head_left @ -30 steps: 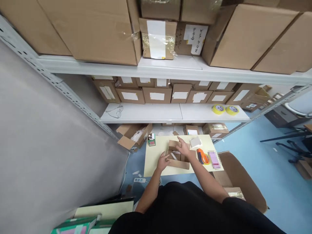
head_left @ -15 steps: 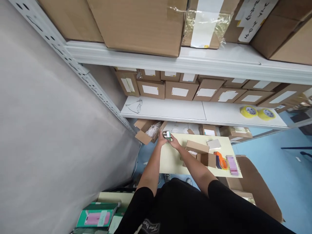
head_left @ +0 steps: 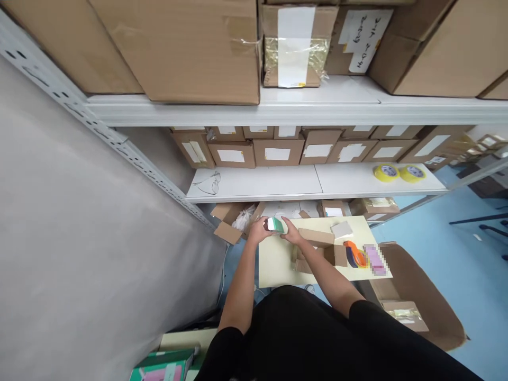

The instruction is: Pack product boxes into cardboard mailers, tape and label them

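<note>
Left carton: flaps wide, white stuff inside, beside the table.
Left hand: here it is, fingers pinching the left side of the small box!
Small box: green and white, tilted, between the hands at the table's far left corner.
Right hand: fingers curve toward the small box; pinching or only near, I cannot tell.
Open box: on the table, behind the right forearm.

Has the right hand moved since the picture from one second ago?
Yes. Against the table, the right hand has moved left, from over the open carton to beside the small green box near the far left corner.
</note>
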`<state>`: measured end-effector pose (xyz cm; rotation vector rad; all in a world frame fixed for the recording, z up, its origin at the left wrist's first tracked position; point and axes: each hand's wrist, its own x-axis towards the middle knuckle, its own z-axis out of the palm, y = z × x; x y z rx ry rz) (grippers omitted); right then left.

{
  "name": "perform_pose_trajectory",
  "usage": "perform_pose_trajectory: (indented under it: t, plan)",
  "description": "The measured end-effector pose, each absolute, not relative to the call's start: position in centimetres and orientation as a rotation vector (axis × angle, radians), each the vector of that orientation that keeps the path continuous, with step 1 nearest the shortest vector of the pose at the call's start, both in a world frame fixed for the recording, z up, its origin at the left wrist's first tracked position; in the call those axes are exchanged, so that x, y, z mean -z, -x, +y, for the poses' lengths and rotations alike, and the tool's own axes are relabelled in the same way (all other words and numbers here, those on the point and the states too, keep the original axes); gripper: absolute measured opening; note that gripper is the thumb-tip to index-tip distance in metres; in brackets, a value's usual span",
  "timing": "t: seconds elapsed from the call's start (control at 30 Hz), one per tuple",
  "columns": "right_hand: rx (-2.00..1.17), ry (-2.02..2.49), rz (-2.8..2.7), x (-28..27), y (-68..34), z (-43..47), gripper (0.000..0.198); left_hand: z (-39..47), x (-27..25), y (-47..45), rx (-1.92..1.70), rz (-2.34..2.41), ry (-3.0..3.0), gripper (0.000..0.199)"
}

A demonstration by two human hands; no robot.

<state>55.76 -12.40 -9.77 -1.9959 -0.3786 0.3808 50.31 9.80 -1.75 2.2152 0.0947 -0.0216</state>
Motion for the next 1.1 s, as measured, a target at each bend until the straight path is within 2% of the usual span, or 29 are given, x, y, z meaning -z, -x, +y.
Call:
perform_pose_trajectory:
  t: [0.07, 0.17, 0.3, 0.4, 0.6, 0.77, 1.03, 1.1]
  plan:
    - [-0.303, 2.073, -0.345, 8.5, -55.5, -15.2, 0.102, 8.9, 0.9, -50.4, 0.03, -0.045, -2.043, 0.073]
    - [-0.189, 2.137, -0.318, 6.3, -54.4, -20.7, 0.09, 5.8, 0.9, -50.9, 0.102, -0.155, -1.831, 0.078]
    - [-0.048, 2.263, -0.26, 3.5, -51.9, -28.7, 0.078, -0.5, 2.7, -50.9, 0.197, -0.117, -1.811, 0.089]
    - [-0.003, 2.377, -0.205, 2.5, -49.9, -33.0, 0.078, -4.5, 4.5, -49.8, 0.215, -0.071, -1.824, 0.099]
    - [-0.127, 2.415, -0.182, 4.7, -47.6, -35.9, 0.082, -7.3, 6.6, -47.6, 0.28, -0.035, -1.946, 0.09]
    - [-0.309, 2.35, -0.07, 7.4, -47.6, -38.2, 0.093, -7.5, 7.6, -46.2, 0.283, 0.075, -2.112, 0.109]
    - [-0.18, 2.207, -0.161, 7.2, -48.4, -41.3, 0.081, -10.7, 10.0, -42.4, 0.47, 0.121, -2.253, 0.095]
    - [-0.181, 2.171, -0.19, 6.8, -48.1, -41.2, 0.079, -12.2, 10.6, -41.7, 0.452, 0.141, -2.341, 0.086]
